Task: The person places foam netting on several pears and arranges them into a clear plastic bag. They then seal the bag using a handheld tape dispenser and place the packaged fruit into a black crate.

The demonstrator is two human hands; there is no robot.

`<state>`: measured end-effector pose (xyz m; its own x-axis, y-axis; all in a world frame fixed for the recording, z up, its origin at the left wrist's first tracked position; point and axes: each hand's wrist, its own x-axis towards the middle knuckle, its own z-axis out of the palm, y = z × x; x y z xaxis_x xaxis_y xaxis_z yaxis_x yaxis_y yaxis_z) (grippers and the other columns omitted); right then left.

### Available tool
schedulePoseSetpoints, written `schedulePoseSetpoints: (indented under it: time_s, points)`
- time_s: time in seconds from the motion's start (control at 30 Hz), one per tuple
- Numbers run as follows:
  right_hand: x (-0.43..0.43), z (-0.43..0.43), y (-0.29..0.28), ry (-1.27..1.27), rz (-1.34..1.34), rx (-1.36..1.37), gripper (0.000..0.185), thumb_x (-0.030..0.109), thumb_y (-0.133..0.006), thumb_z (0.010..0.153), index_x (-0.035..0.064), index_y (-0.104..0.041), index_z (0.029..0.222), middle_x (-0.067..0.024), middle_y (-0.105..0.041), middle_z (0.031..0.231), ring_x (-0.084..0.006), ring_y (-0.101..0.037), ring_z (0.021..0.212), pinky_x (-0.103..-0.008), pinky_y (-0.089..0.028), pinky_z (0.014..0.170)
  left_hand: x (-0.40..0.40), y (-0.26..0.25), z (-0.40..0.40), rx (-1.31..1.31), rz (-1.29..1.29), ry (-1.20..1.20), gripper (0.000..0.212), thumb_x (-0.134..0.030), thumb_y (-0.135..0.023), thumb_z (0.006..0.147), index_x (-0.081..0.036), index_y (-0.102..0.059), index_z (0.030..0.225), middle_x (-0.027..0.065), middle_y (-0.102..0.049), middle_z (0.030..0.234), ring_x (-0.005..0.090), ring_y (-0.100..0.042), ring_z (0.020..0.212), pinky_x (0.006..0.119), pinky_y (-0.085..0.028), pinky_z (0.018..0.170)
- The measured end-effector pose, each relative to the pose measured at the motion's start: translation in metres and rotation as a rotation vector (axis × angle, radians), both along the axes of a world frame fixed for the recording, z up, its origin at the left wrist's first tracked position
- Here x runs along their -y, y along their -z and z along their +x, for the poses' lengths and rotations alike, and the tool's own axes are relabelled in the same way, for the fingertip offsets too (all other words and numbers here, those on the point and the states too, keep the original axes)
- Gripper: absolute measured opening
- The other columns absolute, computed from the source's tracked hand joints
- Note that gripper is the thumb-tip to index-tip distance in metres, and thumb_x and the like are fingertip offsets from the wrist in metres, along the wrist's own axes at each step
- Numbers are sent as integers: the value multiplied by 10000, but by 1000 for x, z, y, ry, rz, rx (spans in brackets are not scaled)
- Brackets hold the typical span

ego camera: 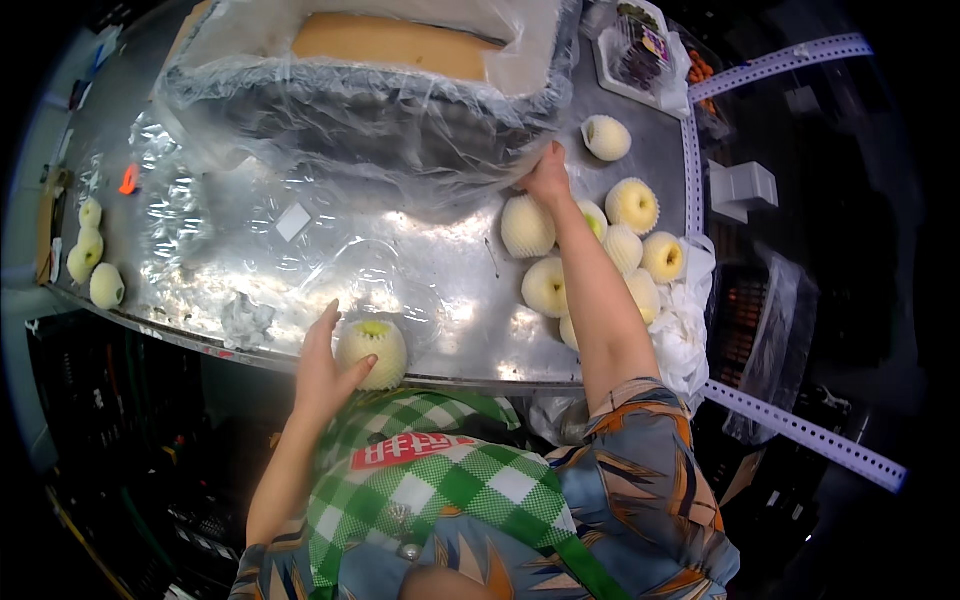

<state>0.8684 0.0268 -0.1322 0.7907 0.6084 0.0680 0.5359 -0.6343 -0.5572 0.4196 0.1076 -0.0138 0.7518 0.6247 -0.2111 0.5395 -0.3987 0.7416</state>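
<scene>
My left hand (328, 371) is at the table's front edge, its thumb across a pale yellow round fruit (382, 352) in a white foam net and its fingers along the fruit's left side. Farther out, my right hand (549, 178) grips the lower right part of a clear plastic liner (352, 135). That liner hangs over the front of a large box (397, 49), whose brown inside shows. Several more netted fruits (545, 287) lie under and around my right forearm, which partly hides them. A clear plastic package (375, 277), hard to make out, lies just beyond the left hand's fruit.
Several netted fruits (88, 246) rest at the metal table's (457, 255) left end. Also on the table are an orange item (129, 180), a white card (292, 221) and crumpled film (247, 321). A white tray of packed produce (641, 56) stands back right, beside a perforated metal rail (691, 165).
</scene>
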Motion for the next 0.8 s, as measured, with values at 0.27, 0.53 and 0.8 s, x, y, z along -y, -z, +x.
schedulePoseSetpoints:
  time_s: [0.27, 0.53, 0.8]
  points:
    - [64, -26, -77, 84, 605, -740, 717, 54, -730, 691, 64, -415, 1335, -112, -540, 1242, -238, -558, 1132, -351, -477, 942, 21, -32, 29, 306, -628, -228, 656, -152, -684, 824, -41, -394, 1402, 173, -560, 1247, 253, -542, 1182, 379, -450, 954]
    - [66, -221, -117, -736, 393, -612, 954, 241, -859, 637, 79, -330, 1415, -191, -309, 1495, -344, -307, 1392, -430, -277, 1118, 26, -33, 79, 445, -1567, -537, 638, -103, -655, 861, -51, -346, 1416, 120, -540, 1260, 241, -554, 1156, 370, -468, 970]
    - [76, -189, -121, -418, 259, -526, 800, 168, -776, 701, 42, -382, 1386, -166, -390, 1431, -312, -398, 1315, -422, -350, 1053, -63, -12, 10, -50, 199, 55, 766, -113, -783, 578, -87, -482, 1282, 171, -514, 1209, 384, -491, 1136, 410, -434, 971]
